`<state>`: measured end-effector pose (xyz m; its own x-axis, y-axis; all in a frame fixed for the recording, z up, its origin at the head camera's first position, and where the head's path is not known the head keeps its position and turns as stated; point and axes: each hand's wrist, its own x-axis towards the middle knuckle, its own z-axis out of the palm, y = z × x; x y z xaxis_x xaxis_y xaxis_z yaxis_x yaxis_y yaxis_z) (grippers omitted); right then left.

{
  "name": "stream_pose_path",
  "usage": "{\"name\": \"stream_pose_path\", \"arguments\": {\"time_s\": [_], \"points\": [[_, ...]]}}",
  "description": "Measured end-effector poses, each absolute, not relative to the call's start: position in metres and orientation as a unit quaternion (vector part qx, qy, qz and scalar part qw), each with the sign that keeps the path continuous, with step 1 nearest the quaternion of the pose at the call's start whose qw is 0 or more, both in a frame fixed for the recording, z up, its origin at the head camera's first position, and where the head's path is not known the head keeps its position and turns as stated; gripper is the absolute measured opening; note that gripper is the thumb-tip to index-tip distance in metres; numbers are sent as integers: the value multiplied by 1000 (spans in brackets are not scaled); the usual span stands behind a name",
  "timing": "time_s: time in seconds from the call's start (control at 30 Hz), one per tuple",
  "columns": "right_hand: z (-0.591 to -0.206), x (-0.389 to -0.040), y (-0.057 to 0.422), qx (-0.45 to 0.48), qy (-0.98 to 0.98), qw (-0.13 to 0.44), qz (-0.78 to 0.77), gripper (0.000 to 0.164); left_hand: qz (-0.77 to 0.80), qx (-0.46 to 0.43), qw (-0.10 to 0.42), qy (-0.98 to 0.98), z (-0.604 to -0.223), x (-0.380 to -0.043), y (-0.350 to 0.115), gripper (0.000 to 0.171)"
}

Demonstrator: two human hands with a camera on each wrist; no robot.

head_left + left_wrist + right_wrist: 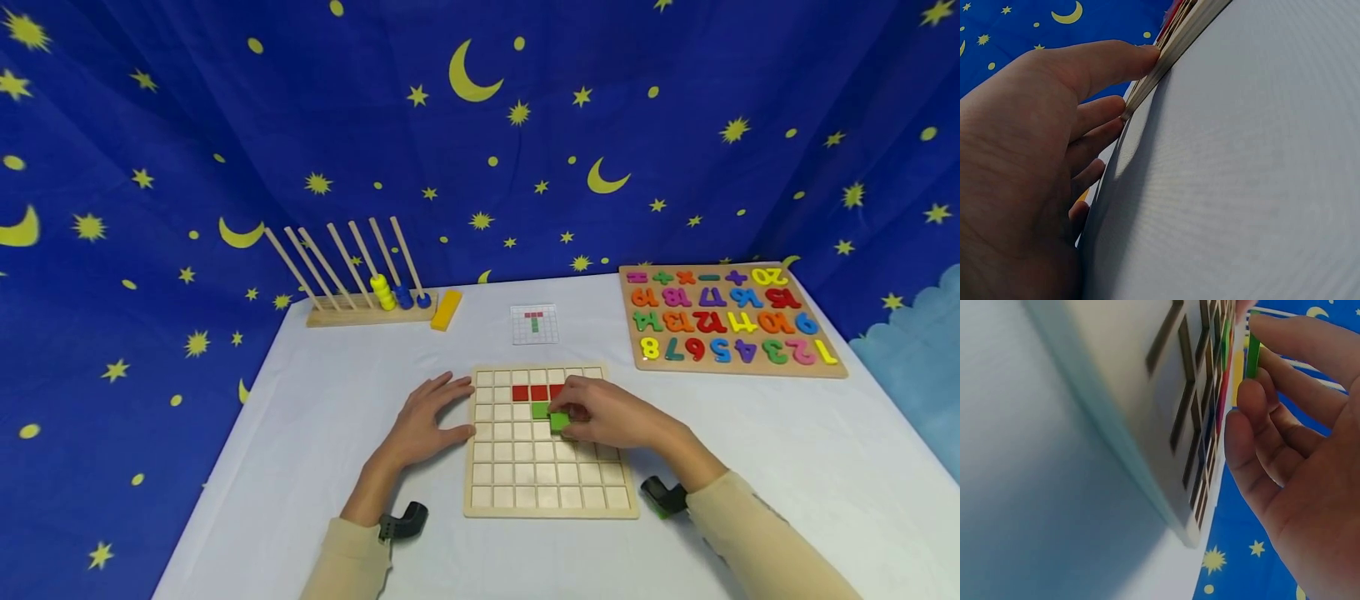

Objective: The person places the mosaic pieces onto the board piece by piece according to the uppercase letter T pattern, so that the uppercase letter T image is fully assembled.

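Note:
A wooden grid board [547,510] lies flat in front of me. In the head view my left hand [420,422] is at the board's left side, its thumb and fingertips touching the edge with the fingers loosely spread. My right hand [611,414] pinches a thin green square tile [559,422] between thumb and fingers, close over the grid. The right wrist view shows that green tile [1253,356] edge-on. Red tiles [521,392] sit in a row near the top, the rightmost partly covered by my right hand. Below the middle one lies another green tile [540,410].
A small pattern card [534,333] showing a red-and-green T lies beyond the board. At the back left stand a peg stand [371,316] with yellow and blue beads and a yellow-orange block [446,310]. A number puzzle board [738,368] is at right, a starry curtain [555,150] behind.

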<state>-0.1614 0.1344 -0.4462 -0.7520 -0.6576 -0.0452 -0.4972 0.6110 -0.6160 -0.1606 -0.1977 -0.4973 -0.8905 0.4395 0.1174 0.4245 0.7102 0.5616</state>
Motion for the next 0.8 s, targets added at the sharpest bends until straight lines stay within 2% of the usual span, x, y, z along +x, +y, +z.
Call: {"name": "stream_pose_path", "arguments": {"time_s": [0.8], "points": [[-452,-166,111,-362,884,140,-260,21,303,234,11,924,-499,-162,-198,63]]}}
